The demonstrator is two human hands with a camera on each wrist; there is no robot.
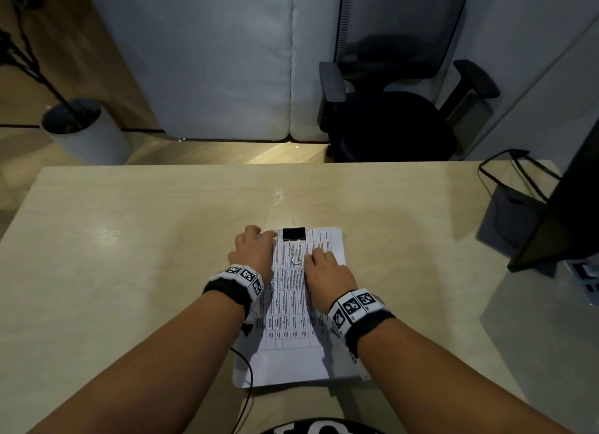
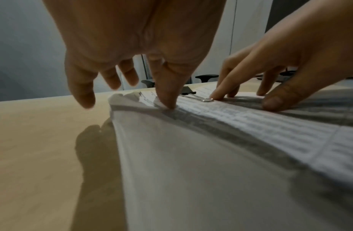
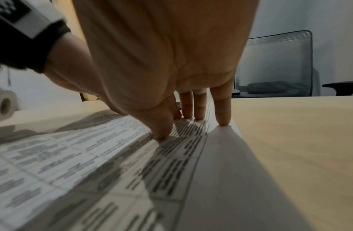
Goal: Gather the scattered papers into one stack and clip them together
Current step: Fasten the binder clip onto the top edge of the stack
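Note:
A stack of printed papers (image 1: 291, 307) lies on the wooden table, its long side running away from me. A black binder clip (image 1: 294, 234) bites its far edge, and the clip's wire handle (image 1: 295, 253) lies flat on the top sheet. My left hand (image 1: 256, 248) sits at the stack's far left corner, thumb tip pressing the paper (image 2: 169, 104), the other fingers hanging loose over the table. My right hand (image 1: 324, 268) rests on the sheet beside the handle, with straight fingertips (image 3: 223, 121) touching the paper (image 3: 92, 156). The clip (image 2: 186, 90) shows behind the left thumb.
A dark monitor (image 1: 564, 206) and its cables stand at the table's right edge. A black office chair (image 1: 392, 119) faces the far side. A white planter (image 1: 87, 132) stands on the floor at the left. A thin black cord (image 1: 248, 385) runs across the stack's near left corner.

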